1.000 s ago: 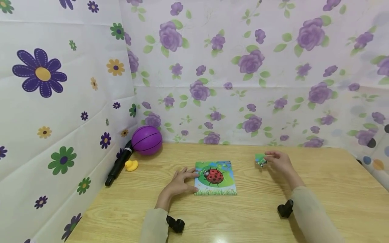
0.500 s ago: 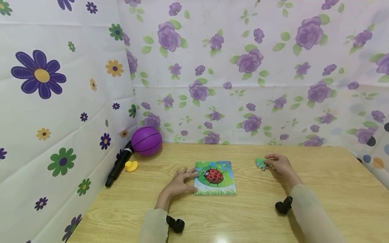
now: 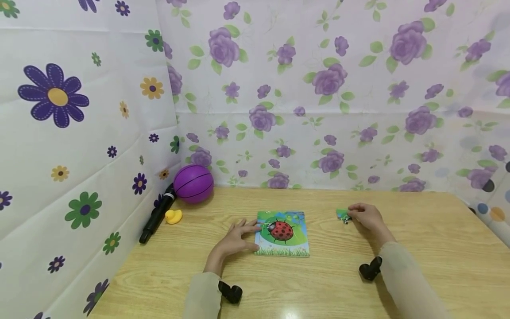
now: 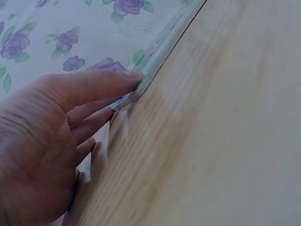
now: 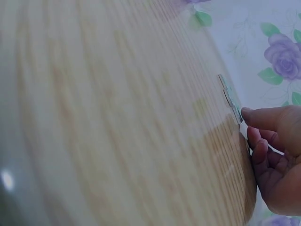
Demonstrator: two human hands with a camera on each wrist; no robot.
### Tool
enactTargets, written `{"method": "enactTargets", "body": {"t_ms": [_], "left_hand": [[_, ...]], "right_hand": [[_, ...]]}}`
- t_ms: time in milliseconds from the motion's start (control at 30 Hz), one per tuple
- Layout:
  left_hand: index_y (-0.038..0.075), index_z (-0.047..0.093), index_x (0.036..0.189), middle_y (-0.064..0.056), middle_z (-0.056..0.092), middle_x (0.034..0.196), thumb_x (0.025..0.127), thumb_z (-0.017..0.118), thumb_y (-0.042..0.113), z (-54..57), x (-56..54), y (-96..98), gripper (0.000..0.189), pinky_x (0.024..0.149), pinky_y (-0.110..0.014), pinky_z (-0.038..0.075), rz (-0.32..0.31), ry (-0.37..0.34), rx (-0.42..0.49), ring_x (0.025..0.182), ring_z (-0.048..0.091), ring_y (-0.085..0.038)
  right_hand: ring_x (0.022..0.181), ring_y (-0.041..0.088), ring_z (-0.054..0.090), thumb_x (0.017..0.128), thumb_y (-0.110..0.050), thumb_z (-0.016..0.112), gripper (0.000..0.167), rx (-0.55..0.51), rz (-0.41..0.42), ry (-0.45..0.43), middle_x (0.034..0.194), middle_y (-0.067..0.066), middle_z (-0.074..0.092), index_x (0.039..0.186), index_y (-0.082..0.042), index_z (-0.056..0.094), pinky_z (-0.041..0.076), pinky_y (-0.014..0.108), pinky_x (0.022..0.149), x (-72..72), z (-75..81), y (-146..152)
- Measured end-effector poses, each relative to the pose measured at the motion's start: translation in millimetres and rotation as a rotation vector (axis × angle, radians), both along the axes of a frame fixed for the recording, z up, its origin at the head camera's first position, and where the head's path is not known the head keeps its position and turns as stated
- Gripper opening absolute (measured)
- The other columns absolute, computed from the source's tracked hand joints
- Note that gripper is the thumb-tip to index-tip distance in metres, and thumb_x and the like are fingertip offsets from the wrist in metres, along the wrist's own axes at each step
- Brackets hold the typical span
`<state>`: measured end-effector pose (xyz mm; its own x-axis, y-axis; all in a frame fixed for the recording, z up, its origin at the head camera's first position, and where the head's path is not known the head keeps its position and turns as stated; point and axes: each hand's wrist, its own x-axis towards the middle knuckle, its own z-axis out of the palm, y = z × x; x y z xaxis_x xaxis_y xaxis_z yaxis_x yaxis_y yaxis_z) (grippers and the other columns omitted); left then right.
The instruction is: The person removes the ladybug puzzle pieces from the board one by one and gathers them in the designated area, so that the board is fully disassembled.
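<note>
A square ladybug picture board point(image 3: 282, 233), perhaps a puzzle, lies flat on the wooden table in the head view. Along its left edge rests my left hand point(image 3: 236, 241), fingers spread and fairly straight, thumb near the lower left corner. The left wrist view has the thumb point(image 4: 113, 84) touching the board's edge point(image 4: 162, 55). Off to the right, my right hand point(image 3: 366, 215) pinches a small green-and-blue puzzle piece point(image 3: 342, 214) by its right side. Seen from the right wrist, the piece point(image 5: 229, 96) is nearly edge-on and low at the tabletop, under the thumb point(image 5: 263, 117).
At the table's left side are a purple ball point(image 3: 194, 184), a black rod-like object point(image 3: 157, 216) leaning near the wall cloth, and a yellow toy duck point(image 3: 173, 216). Flower-printed cloth stands behind and left of the wooden table point(image 3: 287, 283).
The puzzle piece has come down slightly toward the table and now lies flatter, my right hand still pinching it. My left hand and the ladybug board have stayed put.
</note>
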<state>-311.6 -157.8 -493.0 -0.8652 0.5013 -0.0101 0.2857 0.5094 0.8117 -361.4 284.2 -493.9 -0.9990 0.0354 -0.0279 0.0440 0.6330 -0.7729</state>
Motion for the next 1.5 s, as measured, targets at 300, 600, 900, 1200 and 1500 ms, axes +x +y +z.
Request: {"method": "enactTargets", "body": {"t_ms": [300,600,900,1200,1500], "left_hand": [[0.007,0.055,0.139,-0.01,0.03,0.161,0.084,0.075,0.019,-1.2,-0.2,2.8,0.06,0.122,-0.06,-0.012,-0.01,0.005,0.003,0.152,0.003,-0.041],[0.008,0.056,0.138,-0.01,0.031,0.16,0.084,0.076,0.019,-1.5,1.3,6.1,0.059,0.122,-0.059,-0.012,0.003,-0.01,0.014,0.153,0.003,-0.04],[0.006,0.056,0.138,-0.013,0.031,0.16,0.084,0.075,0.016,0.9,2.4,3.2,0.058,0.121,-0.062,-0.012,0.004,-0.003,0.024,0.152,0.003,-0.043],[0.007,0.055,0.139,-0.01,0.03,0.16,0.084,0.075,0.019,-2.0,1.4,-0.9,0.059,0.122,-0.059,-0.013,0.008,0.013,0.005,0.152,0.003,-0.041],[0.006,0.054,0.139,-0.011,0.03,0.16,0.085,0.074,0.02,1.8,2.3,-1.0,0.06,0.121,-0.06,-0.014,-0.01,0.01,0.023,0.152,0.001,-0.041]], "right_hand": [[0.12,0.043,0.052,0.099,-0.027,0.054,0.045,-0.027,0.01,-0.023,0.133,0.03,0.054,0.131,0.005,0.056,0.049,0.053,0.099,5.8,-0.6,4.6],[0.081,0.016,0.056,0.101,-0.024,0.05,0.047,-0.12,-0.035,-0.026,0.124,0.026,0.06,0.136,0.007,0.051,0.052,0.027,0.07,9.0,5.9,7.4],[0.102,0.024,0.063,0.101,-0.022,0.053,0.042,-0.107,0.037,0.027,0.128,0.027,0.059,0.133,0.005,0.055,0.057,0.029,0.082,4.8,23.2,-35.7],[0.096,0.019,0.064,0.095,-0.021,0.063,0.038,-0.192,0.231,0.079,0.11,0.016,0.068,0.123,0.004,0.062,0.056,0.029,0.08,-2.0,20.9,-123.4],[0.093,0.02,0.063,0.089,-0.011,0.069,0.03,-0.166,0.263,0.067,0.105,0.015,0.067,0.118,0.0,0.067,0.056,0.033,0.077,-6.5,14.2,-175.4]]}}
